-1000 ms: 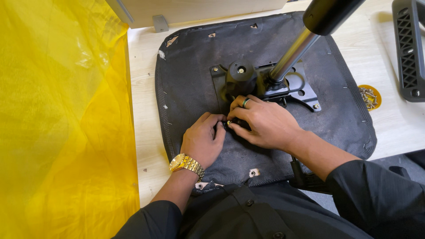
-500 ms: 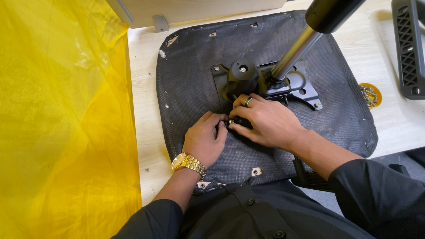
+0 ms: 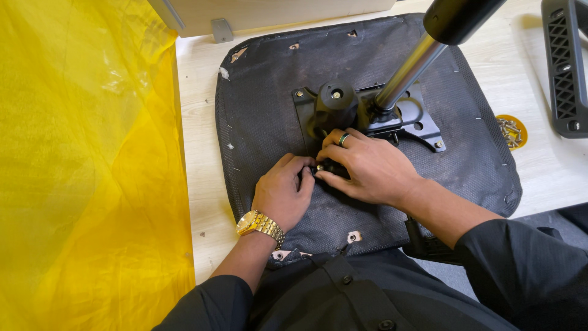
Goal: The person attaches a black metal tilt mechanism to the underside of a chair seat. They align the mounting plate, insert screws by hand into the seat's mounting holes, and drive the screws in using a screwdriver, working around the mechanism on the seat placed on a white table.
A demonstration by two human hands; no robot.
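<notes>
while both hands point(image 3: 324, 178) pinch a small black part point(image 3: 331, 167) together, yellow dish point(image 3: 512, 130) holds screws point(image 3: 508, 130)

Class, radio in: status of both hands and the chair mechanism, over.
Left hand and right hand pinched together on a small dark part at the mechanism plate. Upturned seat flat on table. Gas cylinder rises just behind.

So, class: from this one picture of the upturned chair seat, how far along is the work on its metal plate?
Looks done: the black metal plate lies on the seat underside, with bolt heads showing at its far-left and right corners. In hand: both the left hand and right hand pinch a small fitting at the plate's near edge. Left: loose screws wait in the yellow dish.
</notes>
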